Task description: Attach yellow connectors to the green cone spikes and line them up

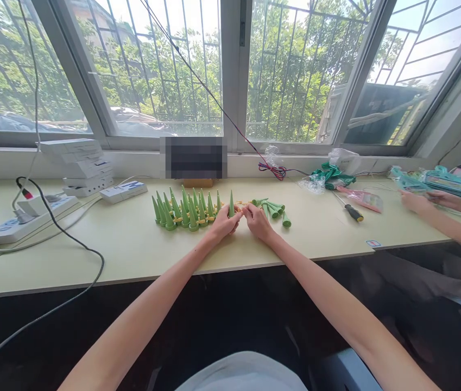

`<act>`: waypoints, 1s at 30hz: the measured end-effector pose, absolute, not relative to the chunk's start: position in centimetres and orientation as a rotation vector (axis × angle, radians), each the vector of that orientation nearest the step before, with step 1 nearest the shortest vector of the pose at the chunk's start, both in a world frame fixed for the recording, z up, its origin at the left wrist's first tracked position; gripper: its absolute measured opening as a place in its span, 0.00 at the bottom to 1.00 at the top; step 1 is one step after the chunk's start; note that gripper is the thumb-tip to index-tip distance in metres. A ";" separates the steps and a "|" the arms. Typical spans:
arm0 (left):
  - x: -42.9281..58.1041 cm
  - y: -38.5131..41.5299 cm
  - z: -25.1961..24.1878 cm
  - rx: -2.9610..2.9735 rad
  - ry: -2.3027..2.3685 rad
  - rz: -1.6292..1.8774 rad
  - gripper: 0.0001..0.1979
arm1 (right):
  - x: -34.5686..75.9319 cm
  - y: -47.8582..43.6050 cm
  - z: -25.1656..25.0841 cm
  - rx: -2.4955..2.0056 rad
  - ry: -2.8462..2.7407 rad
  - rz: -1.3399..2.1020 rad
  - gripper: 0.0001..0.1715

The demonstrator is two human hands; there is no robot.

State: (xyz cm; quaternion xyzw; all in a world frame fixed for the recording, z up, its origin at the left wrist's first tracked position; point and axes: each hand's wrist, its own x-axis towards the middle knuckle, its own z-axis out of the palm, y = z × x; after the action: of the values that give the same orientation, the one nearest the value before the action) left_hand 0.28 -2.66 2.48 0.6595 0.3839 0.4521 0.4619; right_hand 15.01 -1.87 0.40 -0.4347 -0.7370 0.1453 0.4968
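Observation:
My left hand (226, 224) is closed around a green cone (231, 204), which points upward. Right beside it, my right hand (257, 221) pinches at the cone's side, its fingertips meeting those of the left; what they grip is too small to make out. To the left stands a cluster of green cones (183, 210), upright in rows, with small yellow pieces (201, 221) around their lower parts. Several loose green cones (275, 209) lie on their sides right of my hands. Small yellow bits (240, 203) show on the table just behind my fingers.
White boxes (87, 167) are stacked at the left near a power strip (26, 221) and a black cable (92, 251). A screwdriver (353, 213) and plastic bags (334, 176) lie to the right. Another person's hands (417, 202) handle packaged items at the far right of the table (132, 247).

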 end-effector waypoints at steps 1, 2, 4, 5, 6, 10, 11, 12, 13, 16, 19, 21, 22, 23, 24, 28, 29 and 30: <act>0.3 -2.6 2.5 1.631 0.943 1.114 0.11 | 15.0 -1.9 0.4 -1.055 -1.785 0.354 0.16; 0.3 -2.6 2.5 1.640 0.938 1.117 0.11 | 15.0 -1.9 0.5 -1.058 -1.784 0.355 0.16; 0.3 -2.6 2.4 1.635 0.925 1.125 0.11 | 15.0 -1.9 0.5 -1.061 -1.785 0.354 0.16; 0.3 -2.6 2.4 1.621 0.918 1.128 0.12 | 15.0 -1.8 0.4 -1.059 -1.786 0.355 0.15; 0.4 -2.5 2.4 1.600 0.911 1.132 0.12 | 15.0 -1.8 0.4 -1.054 -1.789 0.361 0.15; 0.3 -2.4 2.4 1.532 0.872 1.142 0.14 | 15.0 -1.9 0.3 -1.017 -1.811 0.424 0.14; 0.3 -2.4 2.4 1.523 0.865 1.143 0.14 | 15.0 -1.9 0.3 -1.014 -1.812 0.435 0.13; 0.3 -2.4 2.3 1.518 0.860 1.142 0.14 | 15.0 -1.9 0.4 -1.017 -1.812 0.438 0.13; 0.3 -2.3 2.3 1.515 0.858 1.140 0.14 | 15.0 -2.0 0.4 -1.023 -1.810 0.435 0.14; 0.3 -2.3 2.3 1.520 0.847 1.129 0.15 | 15.0 -2.1 0.5 -1.039 -1.811 0.410 0.14; 0.3 -2.4 2.3 1.536 0.838 1.121 0.16 | 15.1 -2.0 0.6 -1.049 -1.813 0.397 0.14; 0.3 -2.4 2.3 1.553 0.847 1.121 0.15 | 15.1 -2.0 0.6 -1.061 -1.812 0.390 0.15; 0.4 -2.4 2.3 1.562 0.853 1.122 0.15 | 15.1 -1.9 0.5 -1.065 -1.812 0.386 0.15; 0.4 -2.4 2.3 1.571 0.858 1.124 0.15 | 15.1 -1.9 0.5 -1.067 -1.814 0.382 0.16; 0.4 -2.4 2.3 1.578 0.861 1.125 0.15 | 15.2 -1.9 0.4 -1.067 -1.815 0.377 0.16; 0.4 -2.3 2.2 1.597 0.863 1.123 0.14 | 15.1 -1.8 0.3 -1.061 -1.826 0.361 0.17; 0.3 -2.3 2.2 1.600 0.866 1.122 0.14 | 15.1 -1.8 0.3 -1.061 -1.827 0.357 0.18; 0.3 -2.2 2.1 1.604 0.868 1.120 0.14 | 15.1 -1.8 0.3 -1.061 -1.828 0.353 0.18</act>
State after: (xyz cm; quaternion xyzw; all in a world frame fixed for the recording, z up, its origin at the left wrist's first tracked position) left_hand 0.33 -2.25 2.14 0.6573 0.3559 0.4593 0.4800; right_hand 15.13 -1.77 0.30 -0.4347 -0.7489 0.1448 0.4788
